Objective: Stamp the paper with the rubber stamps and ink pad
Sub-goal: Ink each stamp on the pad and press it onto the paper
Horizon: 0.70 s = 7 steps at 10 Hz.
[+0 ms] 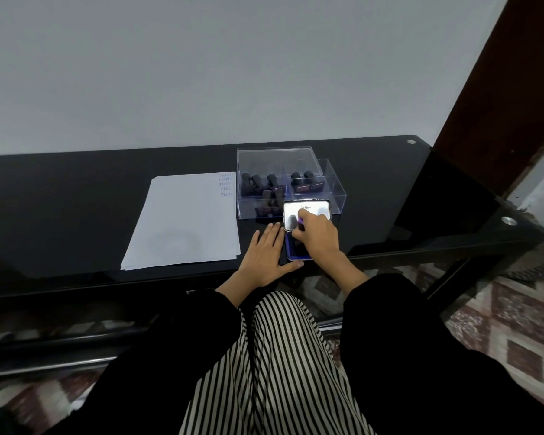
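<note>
- While the left hand (266, 255) lies flat on the black table (60, 215), fingers straight, its thumb touches the ink pad (292, 250) at the near edge.
- R hand (318, 238) is curled round a stamp (300, 221) over the pad, lid (310, 209) up behind.
- Paper stack (186, 221) sits left of the hands, w/ prints in its far right corner.
- Farthest back: clear boxes (248, 210) w/ more stamps (258, 182).

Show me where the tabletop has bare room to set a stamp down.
Free: the black glass tabletop left of the white paper stack, and right of the clear acrylic stamp box. Crowded: in front of the box, where the left hand rests beside the blue ink pad and the right hand holds a black rubber stamp on it.
</note>
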Motion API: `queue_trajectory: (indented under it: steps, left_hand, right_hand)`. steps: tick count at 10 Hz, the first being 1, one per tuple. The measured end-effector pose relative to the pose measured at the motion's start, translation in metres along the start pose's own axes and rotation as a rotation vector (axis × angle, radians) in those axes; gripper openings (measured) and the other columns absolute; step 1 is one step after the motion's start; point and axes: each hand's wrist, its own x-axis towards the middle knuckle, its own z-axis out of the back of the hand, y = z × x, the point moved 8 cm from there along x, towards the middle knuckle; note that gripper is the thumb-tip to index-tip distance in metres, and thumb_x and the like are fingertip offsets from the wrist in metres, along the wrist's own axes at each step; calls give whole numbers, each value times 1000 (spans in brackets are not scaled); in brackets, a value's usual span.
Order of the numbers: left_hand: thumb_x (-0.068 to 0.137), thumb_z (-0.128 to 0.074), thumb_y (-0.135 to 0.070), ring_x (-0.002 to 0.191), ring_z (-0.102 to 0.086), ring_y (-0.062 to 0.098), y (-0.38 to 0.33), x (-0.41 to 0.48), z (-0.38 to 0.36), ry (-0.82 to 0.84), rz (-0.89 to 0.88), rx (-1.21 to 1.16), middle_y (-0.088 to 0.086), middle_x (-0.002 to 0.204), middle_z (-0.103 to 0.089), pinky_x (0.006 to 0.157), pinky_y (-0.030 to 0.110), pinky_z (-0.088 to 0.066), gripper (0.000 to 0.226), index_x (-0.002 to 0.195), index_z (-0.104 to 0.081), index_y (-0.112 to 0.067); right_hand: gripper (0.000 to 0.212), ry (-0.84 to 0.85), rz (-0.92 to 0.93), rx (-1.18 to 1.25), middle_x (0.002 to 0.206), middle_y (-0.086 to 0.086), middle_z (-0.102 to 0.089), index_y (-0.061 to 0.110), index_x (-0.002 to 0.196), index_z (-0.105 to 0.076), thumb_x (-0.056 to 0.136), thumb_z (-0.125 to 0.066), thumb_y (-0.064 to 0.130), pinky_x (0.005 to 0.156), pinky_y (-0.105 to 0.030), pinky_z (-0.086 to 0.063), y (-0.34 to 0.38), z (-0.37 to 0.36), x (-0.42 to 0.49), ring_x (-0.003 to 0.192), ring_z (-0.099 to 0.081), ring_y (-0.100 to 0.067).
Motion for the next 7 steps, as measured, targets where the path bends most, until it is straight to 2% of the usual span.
queue_trajectory:
  steps: [1, 3, 5, 6, 7]
  left_hand:
    - [89, -35, -64, 147, 6, 19, 0, 0, 0, -4, 0, 8, 7, 159, 0, 119, 42, 3, 89, 150, -4, -8]
    - [89, -34, -64, 147, 6, 18, 0, 0, 0, -1, 0, 11, 7, 159, 1, 119, 41, 4, 89, 150, -3, -8]
    - [89, -33, -64, 147, 7, 18, -1, -1, 1, -2, 1, 13, 7, 159, 1, 119, 41, 4, 88, 150, -3, -8]
    - [89, -34, -63, 147, 6, 18, -1, -1, 0, -4, -1, 9, 7, 159, 1, 119, 41, 4, 88, 150, -3, -8]
    - [89, -34, -63, 147, 6, 18, -1, 0, 0, -6, -3, 1, 7, 159, 0, 119, 41, 3, 88, 150, -3, -8]
  right_hand:
    - [19, -11, -2, 2, 77, -8, -49, 12, 85, -37, 88, -55, 17, 62, -30, -34, 0, 0, 1, 72, -45, -25]
    - [21, -52, -8, -5, 75, -7, -48, 12, 86, -34, 90, -54, 19, 63, -34, -39, -3, -4, -4, 71, -45, -24]
    - [18, -142, 36, -8, 73, -5, -47, 12, 85, -33, 91, -49, 16, 60, -31, -36, -4, -5, -15, 67, -46, -22]
    - [18, -180, 46, 6, 72, -9, -51, 12, 83, -33, 90, -50, 14, 57, -31, -34, -5, -5, -21, 66, -45, -22]
    - [18, -199, 63, 9, 80, -11, -60, 12, 83, -34, 90, -51, 13, 58, -30, -35, -6, -5, -25, 67, -45, -20]
